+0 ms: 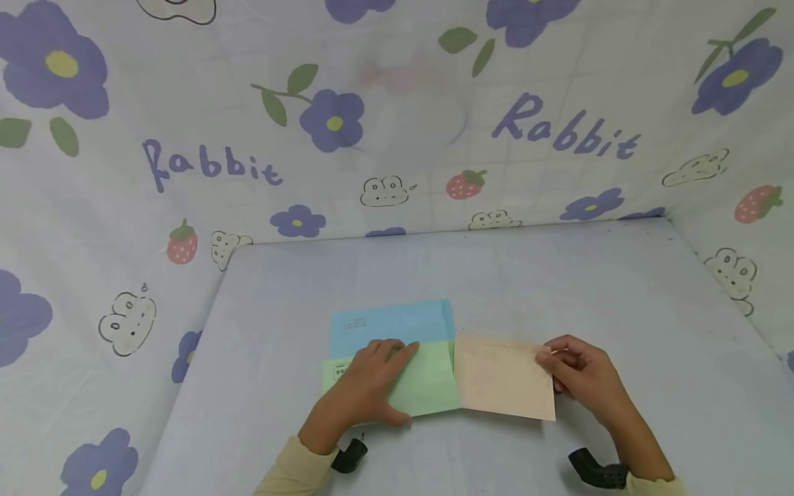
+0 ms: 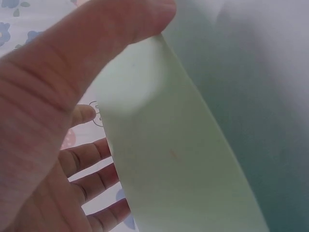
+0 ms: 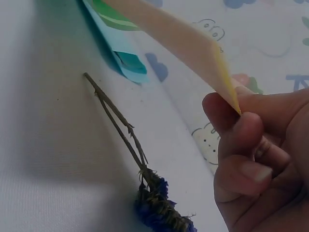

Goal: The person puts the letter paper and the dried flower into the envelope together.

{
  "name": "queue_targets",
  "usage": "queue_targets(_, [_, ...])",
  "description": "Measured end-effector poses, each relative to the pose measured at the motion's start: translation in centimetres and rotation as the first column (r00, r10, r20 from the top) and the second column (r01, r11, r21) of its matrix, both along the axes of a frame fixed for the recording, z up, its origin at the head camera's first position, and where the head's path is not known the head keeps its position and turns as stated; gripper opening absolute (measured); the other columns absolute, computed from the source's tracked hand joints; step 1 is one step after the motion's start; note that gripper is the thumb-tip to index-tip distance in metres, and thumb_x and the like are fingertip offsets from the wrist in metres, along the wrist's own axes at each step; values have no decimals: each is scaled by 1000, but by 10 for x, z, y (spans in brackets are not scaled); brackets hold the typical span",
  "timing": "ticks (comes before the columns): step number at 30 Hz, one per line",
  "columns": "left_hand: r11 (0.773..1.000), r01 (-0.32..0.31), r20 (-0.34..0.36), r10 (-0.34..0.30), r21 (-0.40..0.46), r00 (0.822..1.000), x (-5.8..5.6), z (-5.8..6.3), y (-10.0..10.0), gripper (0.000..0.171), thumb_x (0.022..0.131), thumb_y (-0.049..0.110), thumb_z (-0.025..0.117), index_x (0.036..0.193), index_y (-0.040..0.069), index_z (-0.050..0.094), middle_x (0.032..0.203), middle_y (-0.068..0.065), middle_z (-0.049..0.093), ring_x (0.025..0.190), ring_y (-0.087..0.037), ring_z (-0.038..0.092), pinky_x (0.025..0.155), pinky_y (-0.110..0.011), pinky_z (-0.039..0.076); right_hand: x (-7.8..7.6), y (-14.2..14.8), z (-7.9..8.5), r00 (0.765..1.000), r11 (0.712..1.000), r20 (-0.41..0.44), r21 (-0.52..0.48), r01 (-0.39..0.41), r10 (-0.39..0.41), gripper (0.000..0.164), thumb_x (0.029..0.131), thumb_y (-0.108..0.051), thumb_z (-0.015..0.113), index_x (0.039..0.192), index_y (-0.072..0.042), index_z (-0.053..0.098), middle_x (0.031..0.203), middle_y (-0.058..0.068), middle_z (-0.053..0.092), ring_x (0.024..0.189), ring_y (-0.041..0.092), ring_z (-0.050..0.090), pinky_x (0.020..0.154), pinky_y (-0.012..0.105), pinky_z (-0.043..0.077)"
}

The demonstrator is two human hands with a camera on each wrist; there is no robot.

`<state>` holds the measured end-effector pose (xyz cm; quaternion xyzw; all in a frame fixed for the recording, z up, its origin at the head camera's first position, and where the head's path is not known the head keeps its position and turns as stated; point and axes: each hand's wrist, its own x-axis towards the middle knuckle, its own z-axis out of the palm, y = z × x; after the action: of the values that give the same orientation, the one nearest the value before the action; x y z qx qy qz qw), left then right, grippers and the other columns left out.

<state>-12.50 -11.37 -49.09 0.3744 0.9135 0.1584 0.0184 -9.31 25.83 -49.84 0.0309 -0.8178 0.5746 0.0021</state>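
Note:
My left hand (image 1: 369,379) grips a light green envelope (image 1: 428,386), with the fingers over its top face and the thumb at its near edge. The left wrist view shows the green paper raised between thumb and fingers. Behind it lies a blue envelope (image 1: 397,324), partly covered by the green one. My right hand (image 1: 589,379) pinches the upper right corner of a peach paper sheet (image 1: 504,379) between thumb and fingers. The sheet's left side meets the green envelope's right edge. In the right wrist view the sheet (image 3: 178,41) slants upward, clear of the surface.
A dried sprig with blue flowers (image 3: 161,203) lies on the pale tabletop (image 1: 298,275) below my right hand, mostly hidden in the head view. Printed fabric (image 1: 409,138) with flowers and rabbits hangs around the table. Black wrist mounts (image 1: 598,474) sit on both wrists.

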Motion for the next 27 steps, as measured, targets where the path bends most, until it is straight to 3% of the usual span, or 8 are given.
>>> queue_targets(7, [1000,23,26,-23,-5,999,2,0,2,113,63,52,92,154,9,38,138,-11,49,127,-31,46,101,-49,42,-1,-3,-1,1000,999,-7,48,0,0,13,95,-13,71,95,0,68,65,5,58,48,9,42,41,29,39])
queue_targets(17, [1000,24,16,-24,2,1000,5,-2,3,112,63,50,92,153,10,39,138,-10,49,127,-29,46,102,-48,42,-6,-4,3,997,994,78,111,10,-19,17,94,-15,73,95,1,67,67,6,60,52,12,45,45,28,40])
queue_targets(27, [999,32,17,-32,-20,999,8,1,6,113,63,51,92,154,10,39,138,-10,49,126,-28,47,103,-46,41,-7,-7,4,997,997,82,78,-2,-4,19,93,-15,73,95,3,67,65,6,57,50,11,42,43,28,38])
